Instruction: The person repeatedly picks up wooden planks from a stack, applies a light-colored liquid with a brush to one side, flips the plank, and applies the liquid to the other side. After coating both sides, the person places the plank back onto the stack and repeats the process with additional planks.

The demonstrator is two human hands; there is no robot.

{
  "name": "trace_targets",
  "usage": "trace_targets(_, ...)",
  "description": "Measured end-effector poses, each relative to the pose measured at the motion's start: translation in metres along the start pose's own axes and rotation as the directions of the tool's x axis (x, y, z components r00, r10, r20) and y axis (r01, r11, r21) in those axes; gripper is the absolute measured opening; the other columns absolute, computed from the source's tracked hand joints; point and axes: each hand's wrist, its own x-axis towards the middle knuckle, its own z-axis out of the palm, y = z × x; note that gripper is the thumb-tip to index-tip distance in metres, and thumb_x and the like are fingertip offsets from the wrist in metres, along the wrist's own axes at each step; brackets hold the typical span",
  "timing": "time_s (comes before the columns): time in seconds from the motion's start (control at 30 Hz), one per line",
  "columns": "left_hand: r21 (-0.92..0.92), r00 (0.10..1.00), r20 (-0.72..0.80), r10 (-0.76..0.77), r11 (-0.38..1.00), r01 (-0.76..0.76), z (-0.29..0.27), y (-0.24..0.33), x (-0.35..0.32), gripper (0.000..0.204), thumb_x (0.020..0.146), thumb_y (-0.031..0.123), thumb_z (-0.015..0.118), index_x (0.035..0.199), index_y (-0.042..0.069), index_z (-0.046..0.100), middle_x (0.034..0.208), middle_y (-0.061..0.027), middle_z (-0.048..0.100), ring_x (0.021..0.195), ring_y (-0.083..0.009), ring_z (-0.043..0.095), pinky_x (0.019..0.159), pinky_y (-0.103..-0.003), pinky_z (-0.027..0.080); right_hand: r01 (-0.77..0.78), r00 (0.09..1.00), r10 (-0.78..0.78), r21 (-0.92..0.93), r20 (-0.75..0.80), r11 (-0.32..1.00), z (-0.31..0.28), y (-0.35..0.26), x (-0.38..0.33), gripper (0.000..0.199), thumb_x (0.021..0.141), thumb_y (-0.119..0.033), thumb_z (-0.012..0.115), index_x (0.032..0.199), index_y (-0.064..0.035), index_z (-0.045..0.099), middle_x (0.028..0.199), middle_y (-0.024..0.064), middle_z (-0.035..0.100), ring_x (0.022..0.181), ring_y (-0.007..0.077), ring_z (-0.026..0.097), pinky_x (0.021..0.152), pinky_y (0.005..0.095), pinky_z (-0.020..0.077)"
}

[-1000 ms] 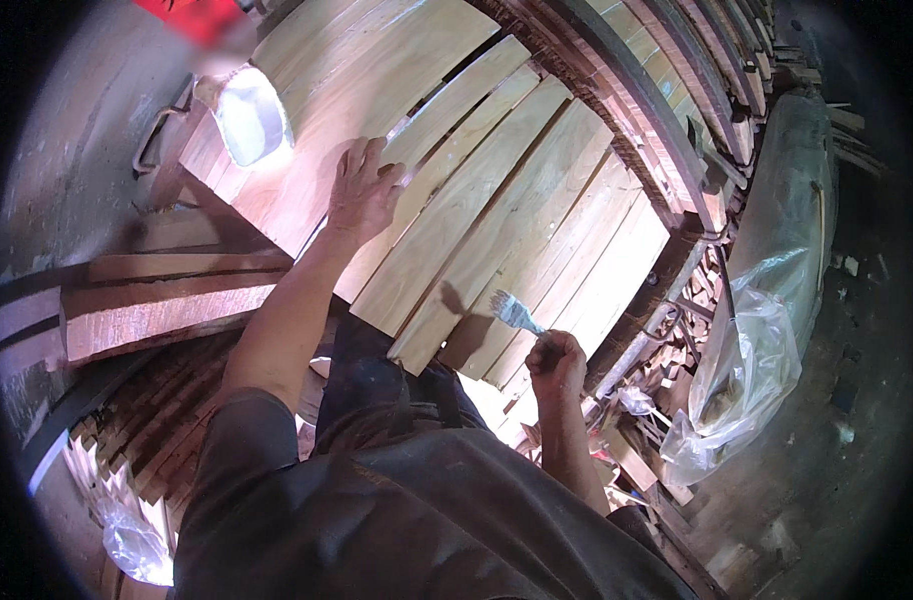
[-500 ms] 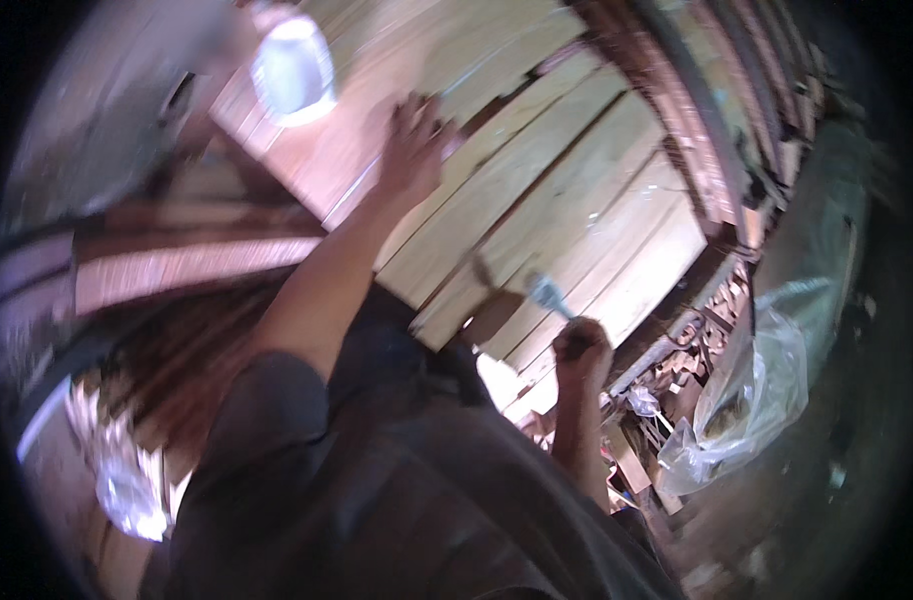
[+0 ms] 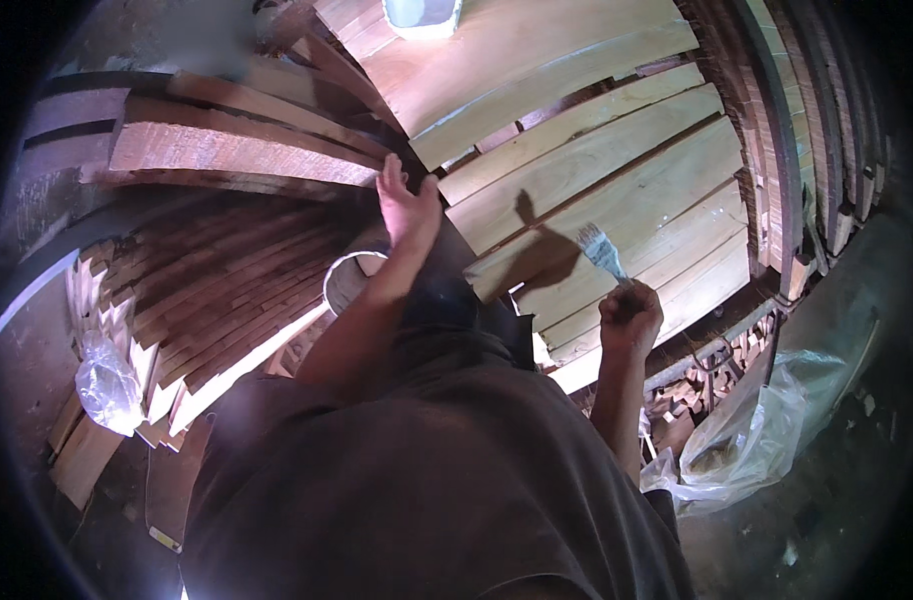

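Note:
My right hand (image 3: 632, 315) is closed around the handle of a paintbrush (image 3: 603, 252). Its pale, clumped bristles point up and left over the light wooden boards (image 3: 617, 180), which lie side by side with narrow gaps. The shadow of hand and brush falls on them. My left hand (image 3: 409, 205) is empty, fingers apart, held in the air by the left edge of the boards. At the far end of the boards stands a white container (image 3: 422, 14), cut off by the picture's top; its contents I cannot make out.
Stacked dark wood strips (image 3: 247, 270) lie to the left, with thicker planks (image 3: 247, 150) beyond. A round pale bucket (image 3: 349, 284) stands partly behind my left forearm. A clear plastic bag (image 3: 112, 385) lies far left, plastic sheeting (image 3: 767, 430) at right. Long beams (image 3: 777, 130) run along the far right.
My left hand has come back off the boards toward my body. The view has shifted, so the white container sits higher in it. The paintbrush stays in my right hand.

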Motion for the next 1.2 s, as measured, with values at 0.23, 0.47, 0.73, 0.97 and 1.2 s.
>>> trace_targets(0.23,0.055,0.977,0.051,-0.209,0.977,0.206,0.007,-0.012,0.052,0.026,0.075,0.026,0.076,0.091,0.004,0.076,0.082,-0.0149,0.073,0.079,-0.0233,0.071,0.078,-0.033,0.054,-0.049,0.998,0.046,-0.073,-0.041,0.996,0.01,-0.008,-0.005,0.022,0.093,-0.018,0.046,0.088,-0.0034,0.061,0.068,0.0119,0.06,0.051,0.0218,0.049,0.044,0.0297,0.0356)
trace_targets(0.47,-0.338,0.898,0.239,-0.368,0.836,0.433,0.007,-0.015,0.035,0.028,0.082,0.019,0.075,0.101,-0.001,0.071,0.076,-0.0028,0.067,0.061,-0.0102,0.06,0.052,-0.024,0.047,-0.053,0.999,0.052,-0.083,-0.015,0.995,-0.007,0.001,-0.001,0.015,0.087,-0.017,0.054,0.084,-0.0036,0.059,0.066,0.01,0.057,0.05,0.0216,0.052,0.043,0.031,0.0368)
trace_targets(0.73,-0.422,0.93,0.251,-0.268,0.835,0.354,0.017,-0.009,-0.017,0.031,0.077,0.009,0.077,0.105,-0.003,0.067,0.087,-0.0013,0.065,0.077,-0.0111,0.06,0.07,-0.024,0.048,-0.025,0.999,0.025,-0.006,-0.044,1.0,-0.01,-0.012,-0.009,0.012,0.083,-0.013,0.055,0.081,-0.0021,0.059,0.066,0.0105,0.058,0.048,0.0219,0.05,0.042,0.032,0.0352)
trace_targets(0.97,-0.645,0.771,0.618,-0.155,0.461,0.61,-0.001,0.008,-0.024,0.025,0.09,0.003,0.063,0.113,-0.006,0.06,0.112,-0.0147,0.066,0.105,-0.0292,0.064,0.098,-0.046,0.051,0.002,0.999,-0.003,-0.035,-0.045,0.999,-0.016,-0.012,-0.001,0.014,0.084,-0.014,0.054,0.082,-0.0015,0.059,0.067,0.0113,0.058,0.048,0.0225,0.05,0.042,0.0318,0.0357)
trace_targets(1.2,-0.684,0.841,0.54,-0.043,0.559,0.468,-0.072,-0.039,-0.015,0.031,0.087,0.002,0.066,0.116,-0.009,0.061,0.11,-0.0155,0.066,0.1,-0.0263,0.065,0.095,-0.038,0.051,0.266,0.96,-0.251,-0.129,0.121,0.955,0.052,-0.045,0.007,0.017,0.091,-0.014,0.049,0.08,-0.0035,0.057,0.065,0.0062,0.052,0.05,0.0169,0.046,0.045,0.0291,0.0348)
